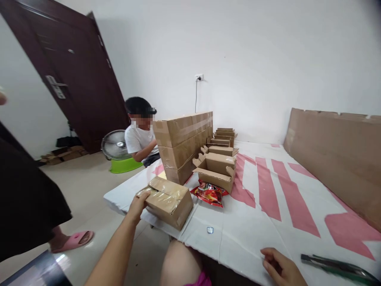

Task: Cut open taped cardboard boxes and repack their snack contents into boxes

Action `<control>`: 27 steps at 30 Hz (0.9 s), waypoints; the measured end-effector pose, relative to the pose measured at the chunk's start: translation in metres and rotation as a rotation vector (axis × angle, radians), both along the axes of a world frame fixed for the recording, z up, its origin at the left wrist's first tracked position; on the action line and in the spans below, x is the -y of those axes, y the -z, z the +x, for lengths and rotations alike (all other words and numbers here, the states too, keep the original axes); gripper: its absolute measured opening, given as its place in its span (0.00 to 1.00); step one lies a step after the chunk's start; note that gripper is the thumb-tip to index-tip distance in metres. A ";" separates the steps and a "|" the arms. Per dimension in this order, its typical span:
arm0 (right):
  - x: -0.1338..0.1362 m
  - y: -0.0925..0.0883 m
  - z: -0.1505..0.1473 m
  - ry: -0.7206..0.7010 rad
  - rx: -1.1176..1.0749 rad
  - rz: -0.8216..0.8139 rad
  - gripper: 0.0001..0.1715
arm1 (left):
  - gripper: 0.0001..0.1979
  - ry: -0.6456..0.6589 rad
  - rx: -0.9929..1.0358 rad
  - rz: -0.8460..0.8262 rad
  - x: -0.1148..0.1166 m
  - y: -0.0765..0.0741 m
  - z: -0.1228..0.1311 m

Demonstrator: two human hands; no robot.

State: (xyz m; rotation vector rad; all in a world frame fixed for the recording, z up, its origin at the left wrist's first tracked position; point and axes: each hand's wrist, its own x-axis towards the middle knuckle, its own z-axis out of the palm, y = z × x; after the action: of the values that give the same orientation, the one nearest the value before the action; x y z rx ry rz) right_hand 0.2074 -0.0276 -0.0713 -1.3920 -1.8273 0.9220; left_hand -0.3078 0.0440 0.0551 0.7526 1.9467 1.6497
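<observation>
My left hand (pixel 138 204) grips the near end of a taped cardboard box (pixel 170 201) that rests at the left edge of the white and pink table cover (pixel 268 206). My right hand (pixel 279 267) lies at the near edge of the cover with its fingers curled, and nothing shows in them. A green-handled tool (pixel 336 267) lies just to the right of that hand. A red snack packet (pixel 208 194) lies beside the taped box.
Several open cardboard boxes (pixel 216 169) stand in a row behind the packet, next to a tall stack of taped boxes (pixel 184 143). A person in a white shirt (pixel 139 137) sits behind it by a fan (pixel 114 145). Another person's foot in a pink slipper (pixel 74 239) stands at left. Flat cardboard (pixel 336 155) leans at right.
</observation>
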 end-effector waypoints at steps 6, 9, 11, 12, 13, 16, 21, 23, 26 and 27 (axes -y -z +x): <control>0.027 -0.008 -0.035 -0.100 -0.132 -0.011 0.32 | 0.24 0.104 -0.070 -0.024 0.044 0.020 0.063; 0.040 -0.002 -0.055 -0.285 -0.180 0.098 0.45 | 0.28 0.160 -0.244 -0.061 0.065 0.033 0.112; 0.045 0.002 -0.061 -0.311 -0.170 0.177 0.51 | 0.30 0.296 -0.298 -0.058 0.075 0.039 0.147; 0.046 0.004 -0.060 -0.278 -0.146 0.211 0.55 | 0.30 0.352 -0.312 -0.058 0.079 0.041 0.164; 0.049 0.005 -0.056 -0.217 -0.115 0.233 0.59 | 0.29 0.403 -0.322 -0.050 0.082 0.041 0.182; 0.059 0.006 -0.027 0.061 -0.032 0.239 0.65 | 0.27 0.536 -0.341 0.019 0.091 0.037 0.235; 0.068 0.005 0.057 0.497 0.045 0.275 0.50 | 0.33 0.700 -0.477 0.242 0.104 0.028 0.307; 0.067 0.005 0.084 0.541 0.056 0.292 0.47 | 0.34 0.738 -0.513 0.286 0.107 0.032 0.324; 0.072 0.007 0.100 0.542 0.061 0.284 0.45 | 0.34 0.774 -0.529 0.254 0.112 0.044 0.336; 0.074 0.008 0.098 0.544 0.067 0.269 0.44 | 0.34 0.774 -0.535 0.238 0.113 0.049 0.335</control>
State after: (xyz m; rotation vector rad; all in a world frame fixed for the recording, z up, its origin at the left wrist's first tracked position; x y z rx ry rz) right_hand 0.3050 -0.1017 -0.0794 -1.6337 -1.4329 0.3412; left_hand 0.0276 -0.0686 0.0064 1.9061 1.4347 1.2569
